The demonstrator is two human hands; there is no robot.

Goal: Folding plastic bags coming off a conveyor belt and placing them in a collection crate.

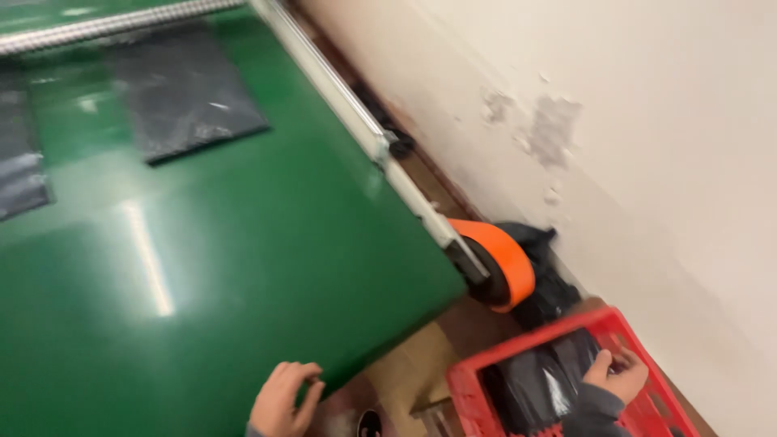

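Note:
My left hand rests with curled fingers on the near edge of a glossy green conveyor belt and holds nothing. My right hand reaches down into a red plastic crate at the lower right and closes on one of the black plastic-wrapped packages stacked inside it. On the belt farther away lie two flat dark grey plastic bags, one at top centre and one at the left edge. The view is tilted and blurred.
A metal side rail runs along the belt's right edge, ending at an orange roller. Beyond it is a white wall with chipped paint. Brown cardboard lies on the floor between belt and crate.

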